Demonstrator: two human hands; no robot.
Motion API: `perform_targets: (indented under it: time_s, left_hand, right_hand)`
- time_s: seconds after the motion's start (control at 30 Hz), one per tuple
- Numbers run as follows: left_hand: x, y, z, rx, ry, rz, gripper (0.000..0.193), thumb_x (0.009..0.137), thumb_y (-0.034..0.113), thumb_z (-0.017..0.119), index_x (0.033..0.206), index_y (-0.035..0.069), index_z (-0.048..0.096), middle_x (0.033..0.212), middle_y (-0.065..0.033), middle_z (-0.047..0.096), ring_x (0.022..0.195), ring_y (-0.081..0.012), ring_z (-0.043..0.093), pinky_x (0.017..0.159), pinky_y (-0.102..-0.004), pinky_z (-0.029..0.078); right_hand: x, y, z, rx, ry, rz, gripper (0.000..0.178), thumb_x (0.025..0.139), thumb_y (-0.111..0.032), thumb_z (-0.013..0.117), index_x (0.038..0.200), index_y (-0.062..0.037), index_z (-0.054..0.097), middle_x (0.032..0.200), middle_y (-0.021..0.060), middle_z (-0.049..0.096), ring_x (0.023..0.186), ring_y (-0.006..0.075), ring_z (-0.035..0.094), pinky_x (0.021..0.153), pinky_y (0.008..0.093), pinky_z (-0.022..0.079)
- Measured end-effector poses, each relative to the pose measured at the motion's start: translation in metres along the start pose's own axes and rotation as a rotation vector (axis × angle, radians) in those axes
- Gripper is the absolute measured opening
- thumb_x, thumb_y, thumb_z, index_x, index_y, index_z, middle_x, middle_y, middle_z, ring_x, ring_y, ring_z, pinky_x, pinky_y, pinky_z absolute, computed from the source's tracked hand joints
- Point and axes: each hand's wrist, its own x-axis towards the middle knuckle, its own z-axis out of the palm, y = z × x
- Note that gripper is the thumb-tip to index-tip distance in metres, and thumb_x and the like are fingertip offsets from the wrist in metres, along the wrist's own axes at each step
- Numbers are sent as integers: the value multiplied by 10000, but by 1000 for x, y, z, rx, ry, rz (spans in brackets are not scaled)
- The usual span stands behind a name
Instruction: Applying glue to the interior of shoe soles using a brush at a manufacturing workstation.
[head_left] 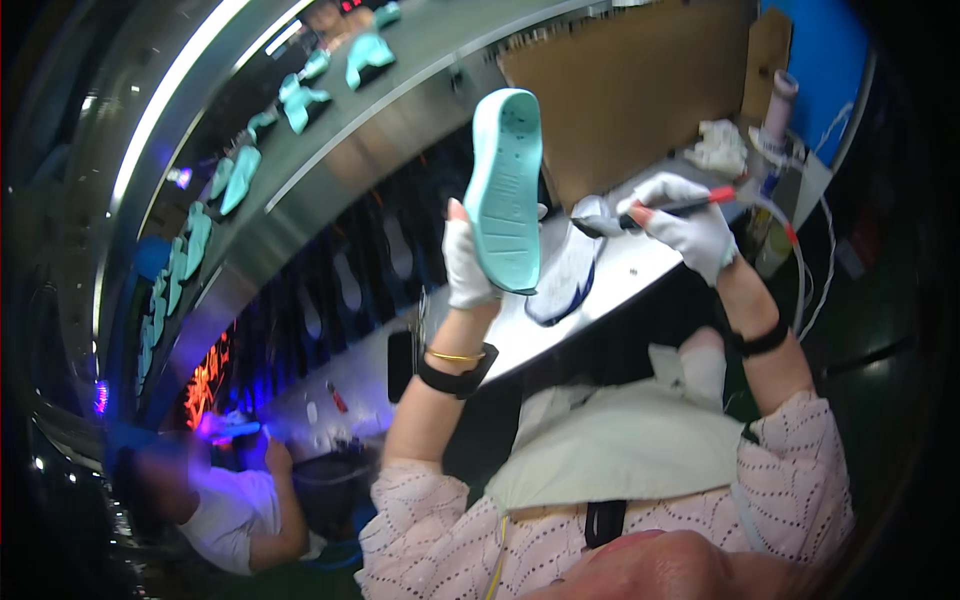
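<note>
My left hand [466,258], in a white glove with bare fingertips, is closed round the edge of a turquoise shoe sole [508,195]. The sole stands nearly upright, its hollow, ribbed inner side showing. In my right hand [684,222], also gloved, is a glue brush [690,207] with a black handle and red end, tilted, its dark tip pointing left. Brush tip and sole are apart. Below the tip, a white shoe piece with navy edging [562,275] lies on the white worktop [625,268]; the brush end partly covers it.
Turquoise shoe parts ride on a conveyor [420,55] along the far left. A brown cardboard panel [630,95] stands behind the worktop. White cloth [718,147] and a clear tube [800,265] are at right. A co-worker [235,505] sits lower left, near a phone [400,366].
</note>
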Motion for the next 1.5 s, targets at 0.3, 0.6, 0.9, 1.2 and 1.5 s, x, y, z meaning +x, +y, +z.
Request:
perform_targets:
  time_s: [0.3,0.6,0.9,1.2,1.5]
  left_hand:
    - [263,170,-73,2143,685,753,204,864,217,407,1012,149,530,964,-87,602,785,-235,604,664,-353,463]
    - [154,181,-67,2383,494,615,134,680,329,637,740,236,713,798,-54,653,794,-239,608,810,-402,342]
    - [0,193,-40,97,-207,543,148,905,176,414,789,98,464,688,-33,459,762,-178,520,797,-362,459]
    - [-86,-155,-106,1888,-131,-17,697,689,382,626,1309,159,399,1395,-182,283,1337,-335,149,1068,-503,18]
    - [-145,-158,-96,1673,229,312,582,695,114,607,1249,44,440,1303,-192,417,1236,-378,341,1045,-482,159]
  right_hand:
    - [-10,-31,2,78,120,84,36,833,-50,591,866,-46,577,818,5,601,705,45,521,645,183,427]
    - [-17,11,11,87,40,56,189,772,22,630,936,-51,570,876,3,594,764,45,539,701,190,457]
    - [-35,27,18,151,76,263,176,808,37,562,972,-27,560,1032,66,594,900,104,553,802,225,439]
    - [-45,71,31,609,526,183,249,847,-64,540,1087,0,526,1057,85,595,887,143,598,750,210,458]
    - [-59,97,0,576,455,343,285,845,-52,535,1120,15,495,1053,115,590,911,158,601,716,199,476]
